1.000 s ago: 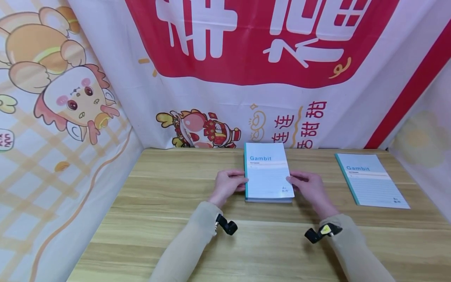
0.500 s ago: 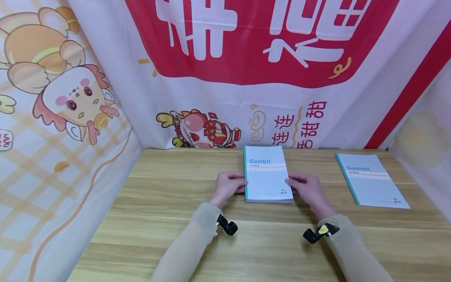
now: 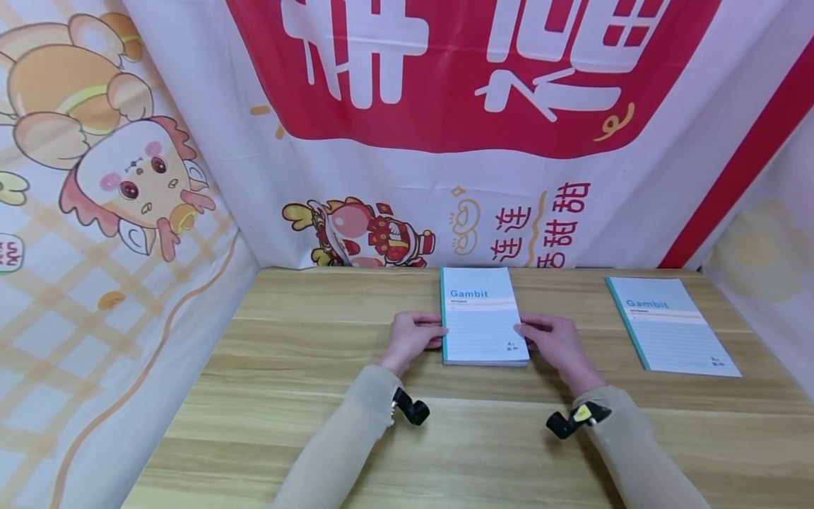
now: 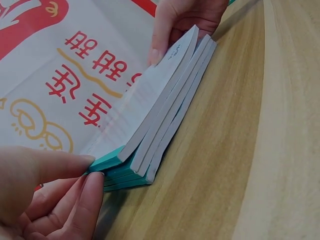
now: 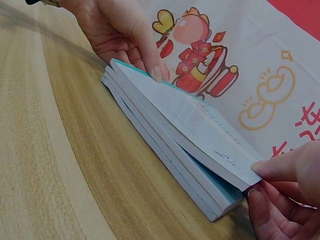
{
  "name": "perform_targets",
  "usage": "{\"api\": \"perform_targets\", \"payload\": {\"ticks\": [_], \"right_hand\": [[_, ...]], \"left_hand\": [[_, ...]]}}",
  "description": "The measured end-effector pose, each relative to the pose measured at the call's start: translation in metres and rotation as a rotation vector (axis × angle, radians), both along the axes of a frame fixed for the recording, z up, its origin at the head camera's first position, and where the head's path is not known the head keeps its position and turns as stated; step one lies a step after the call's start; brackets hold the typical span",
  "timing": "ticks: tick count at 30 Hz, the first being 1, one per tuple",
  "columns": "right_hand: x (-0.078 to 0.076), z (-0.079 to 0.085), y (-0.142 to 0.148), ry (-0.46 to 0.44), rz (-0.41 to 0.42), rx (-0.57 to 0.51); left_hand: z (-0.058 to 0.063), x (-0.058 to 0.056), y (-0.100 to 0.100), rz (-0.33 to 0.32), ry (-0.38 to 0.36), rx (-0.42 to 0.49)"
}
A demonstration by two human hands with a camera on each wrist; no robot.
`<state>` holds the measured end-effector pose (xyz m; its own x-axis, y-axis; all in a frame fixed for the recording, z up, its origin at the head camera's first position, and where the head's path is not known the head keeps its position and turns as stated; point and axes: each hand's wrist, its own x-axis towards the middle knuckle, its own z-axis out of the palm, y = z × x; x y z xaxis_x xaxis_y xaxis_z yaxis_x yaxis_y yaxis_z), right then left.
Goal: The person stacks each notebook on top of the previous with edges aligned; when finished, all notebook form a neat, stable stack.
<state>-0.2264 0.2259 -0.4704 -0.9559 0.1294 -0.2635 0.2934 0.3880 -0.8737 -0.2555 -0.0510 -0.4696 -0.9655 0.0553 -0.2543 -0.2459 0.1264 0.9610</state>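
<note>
A small stack of notebooks with teal spines lies on the table, its pages and spines not quite flush. On top is a white-and-blue "Gambit" notebook, whose right side is lifted a little off the one below. My left hand pinches its spine edge between thumb and fingers, also seen in the left wrist view. At the opposite edge my right hand pinches the top notebook near its lower corner, thumb on the cover; in the right wrist view its fingers sit underneath.
Another Gambit notebook lies flat and slanted to the right of the stack. The wooden table runs back to a printed cloth backdrop, close behind the stack. A printed cloth also hangs on the left.
The top notebook has come down and slightly toward me, so it lines up more closely with the stack. Both hands moved a little with it and keep their grip.
</note>
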Motion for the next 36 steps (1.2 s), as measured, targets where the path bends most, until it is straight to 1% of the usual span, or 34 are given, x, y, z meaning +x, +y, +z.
{"api": "perform_targets", "payload": {"ticks": [7,15,26,36], "right_hand": [[-0.0008,-0.0027,0.0002,0.003,-0.002,0.001],[-0.001,-0.0032,-0.0001,0.003,-0.002,0.004],[-0.0013,-0.0033,-0.0006,-0.01,-0.01,-0.004],[-0.0013,-0.0038,-0.0011,-0.004,-0.011,-0.003]], "left_hand": [[-0.0026,-0.0003,0.0002,-0.001,0.014,0.002],[-0.0052,-0.0015,-0.0007,0.009,0.024,-0.032],[-0.0071,-0.0007,0.0003,0.02,0.021,-0.022],[-0.0061,0.0006,0.0006,0.001,0.055,-0.043]]}}
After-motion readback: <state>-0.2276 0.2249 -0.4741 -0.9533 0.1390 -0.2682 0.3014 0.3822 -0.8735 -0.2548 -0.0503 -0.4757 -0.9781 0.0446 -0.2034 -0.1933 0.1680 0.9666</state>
